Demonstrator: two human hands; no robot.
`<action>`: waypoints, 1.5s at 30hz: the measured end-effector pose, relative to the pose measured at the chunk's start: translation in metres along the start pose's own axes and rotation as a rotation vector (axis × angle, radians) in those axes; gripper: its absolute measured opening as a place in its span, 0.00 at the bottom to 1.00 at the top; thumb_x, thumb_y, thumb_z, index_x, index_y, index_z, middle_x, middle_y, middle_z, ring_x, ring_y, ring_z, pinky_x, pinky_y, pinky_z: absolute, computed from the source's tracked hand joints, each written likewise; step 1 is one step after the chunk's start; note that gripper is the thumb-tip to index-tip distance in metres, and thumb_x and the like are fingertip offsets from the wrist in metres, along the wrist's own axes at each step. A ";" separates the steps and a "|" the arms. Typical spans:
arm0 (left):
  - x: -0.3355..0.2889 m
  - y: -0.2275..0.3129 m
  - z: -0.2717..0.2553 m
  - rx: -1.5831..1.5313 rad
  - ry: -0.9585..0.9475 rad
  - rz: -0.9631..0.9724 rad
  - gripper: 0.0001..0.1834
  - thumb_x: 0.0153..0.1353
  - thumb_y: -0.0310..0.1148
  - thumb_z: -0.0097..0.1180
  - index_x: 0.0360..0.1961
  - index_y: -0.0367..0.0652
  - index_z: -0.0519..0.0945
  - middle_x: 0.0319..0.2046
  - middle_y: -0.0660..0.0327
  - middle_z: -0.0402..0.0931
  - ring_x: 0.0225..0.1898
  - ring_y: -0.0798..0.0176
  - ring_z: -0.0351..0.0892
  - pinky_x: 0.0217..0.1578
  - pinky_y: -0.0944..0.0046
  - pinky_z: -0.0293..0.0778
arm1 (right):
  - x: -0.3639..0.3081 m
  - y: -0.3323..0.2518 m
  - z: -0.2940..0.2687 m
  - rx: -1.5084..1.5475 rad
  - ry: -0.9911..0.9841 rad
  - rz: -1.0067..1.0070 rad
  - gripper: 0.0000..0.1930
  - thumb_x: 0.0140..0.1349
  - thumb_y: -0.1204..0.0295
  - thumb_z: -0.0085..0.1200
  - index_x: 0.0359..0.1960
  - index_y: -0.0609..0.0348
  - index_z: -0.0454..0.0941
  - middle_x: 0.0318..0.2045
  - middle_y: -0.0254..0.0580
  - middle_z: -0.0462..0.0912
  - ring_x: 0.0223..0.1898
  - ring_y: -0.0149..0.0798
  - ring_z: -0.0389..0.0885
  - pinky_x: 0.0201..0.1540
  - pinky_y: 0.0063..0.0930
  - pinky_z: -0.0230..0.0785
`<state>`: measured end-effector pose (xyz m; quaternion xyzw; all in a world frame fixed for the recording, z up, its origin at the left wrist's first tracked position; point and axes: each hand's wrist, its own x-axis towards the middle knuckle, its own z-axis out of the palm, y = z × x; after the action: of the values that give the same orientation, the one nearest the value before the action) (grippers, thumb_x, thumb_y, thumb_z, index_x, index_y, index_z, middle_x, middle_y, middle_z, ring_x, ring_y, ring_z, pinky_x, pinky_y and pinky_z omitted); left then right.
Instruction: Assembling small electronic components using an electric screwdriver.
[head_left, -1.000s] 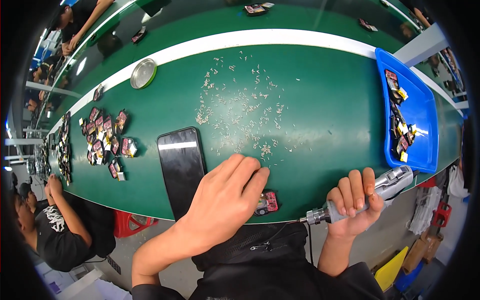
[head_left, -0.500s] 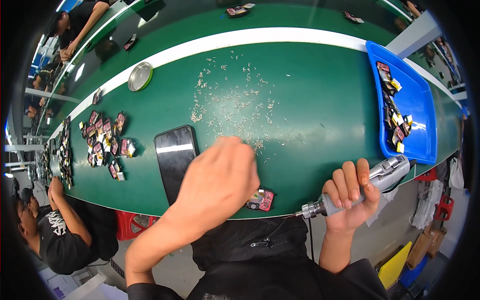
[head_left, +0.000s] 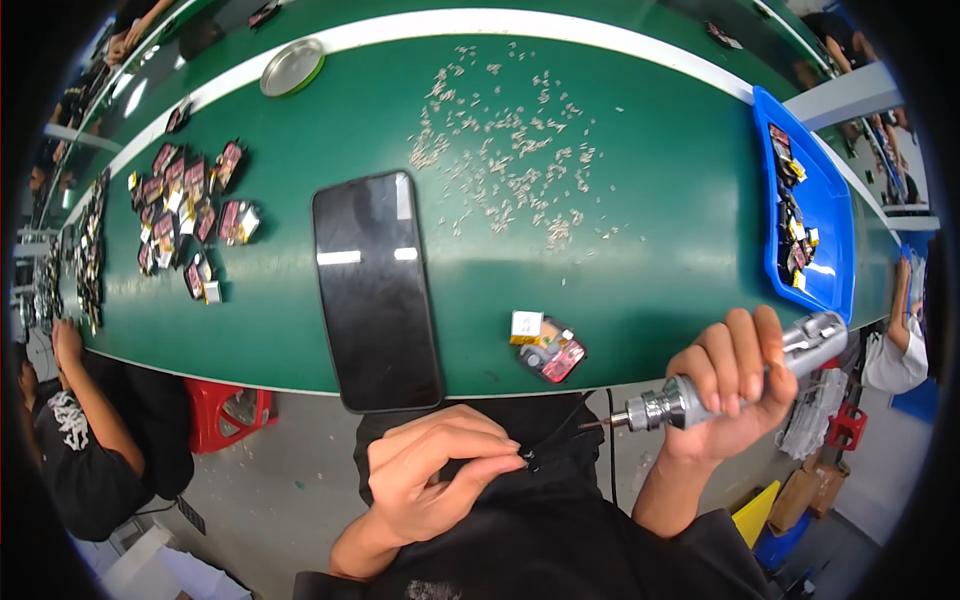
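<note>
My right hand (head_left: pixel 735 385) is wrapped round a silver electric screwdriver (head_left: pixel 665 408), its bit pointing left toward my left hand. Just off the table's front edge, my left hand (head_left: pixel 435 465) has thumb and forefinger pinched together; whatever lies at their tips is too small to make out against my dark clothes. On the table between the hands rests a small electronic unit (head_left: pixel 550 348) with a pink-red board, black casing and a white-and-yellow piece. Many tiny metal pieces, apparently screws (head_left: pixel 520 185), lie scattered beyond it. A black smartphone (head_left: pixel 375 300) lies left of them.
A blue tray (head_left: pixel 845 230) at the right holds several similar units. More units (head_left: pixel 185 205) are piled at the left, near a round metal lid (head_left: pixel 292 68). A co-worker (head_left: pixel 95 430) sits at the far left beside a red stool (head_left: pixel 225 415).
My left hand has drawn back from the scattered pieces to the table's front edge, toward the screwdriver tip. My view has shifted, uncovering the phone and the near unit.
</note>
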<state>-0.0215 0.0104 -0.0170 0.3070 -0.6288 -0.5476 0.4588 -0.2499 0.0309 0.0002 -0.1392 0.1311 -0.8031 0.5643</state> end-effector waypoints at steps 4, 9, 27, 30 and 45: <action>-0.012 0.003 0.004 -0.458 0.089 -0.213 0.04 0.59 0.19 0.55 0.29 0.27 0.76 0.23 0.50 0.76 0.22 0.65 0.74 0.22 0.71 0.70 | -0.004 0.020 0.042 0.054 0.029 -0.030 0.07 0.55 0.78 0.53 0.29 0.57 0.65 0.19 0.35 0.67 0.17 0.29 0.65 0.20 0.23 0.61; -0.017 0.001 0.007 -0.645 0.053 -0.240 0.10 0.67 0.26 0.48 0.31 0.28 0.74 0.24 0.53 0.75 0.22 0.70 0.70 0.23 0.73 0.68 | -0.009 0.039 0.059 0.039 0.008 -0.076 0.07 0.55 0.76 0.53 0.30 0.57 0.66 0.20 0.36 0.67 0.17 0.30 0.65 0.19 0.23 0.62; -0.019 0.000 0.001 -0.603 0.011 -0.242 0.10 0.65 0.26 0.50 0.29 0.28 0.75 0.23 0.54 0.76 0.21 0.70 0.70 0.21 0.73 0.67 | -0.011 0.049 0.058 0.028 0.005 -0.055 0.07 0.54 0.76 0.52 0.30 0.58 0.66 0.19 0.36 0.67 0.17 0.31 0.65 0.19 0.25 0.62; -0.017 0.001 0.003 -0.635 -0.006 -0.251 0.10 0.65 0.25 0.50 0.29 0.28 0.75 0.24 0.54 0.76 0.21 0.70 0.70 0.21 0.73 0.67 | -0.012 0.047 0.057 0.042 0.000 -0.073 0.07 0.55 0.76 0.52 0.31 0.58 0.66 0.19 0.36 0.67 0.17 0.30 0.65 0.19 0.24 0.62; -0.018 0.003 0.010 -0.277 0.099 -0.122 0.05 0.56 0.17 0.57 0.25 0.29 0.74 0.19 0.56 0.75 0.20 0.65 0.73 0.20 0.71 0.68 | -0.016 0.038 0.059 -0.160 -0.087 -0.042 0.07 0.52 0.77 0.52 0.28 0.57 0.64 0.18 0.36 0.67 0.16 0.30 0.65 0.17 0.23 0.62</action>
<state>-0.0232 0.0314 -0.0188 0.3051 -0.5043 -0.6400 0.4930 -0.1895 0.0297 0.0399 -0.2212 0.1673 -0.7950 0.5395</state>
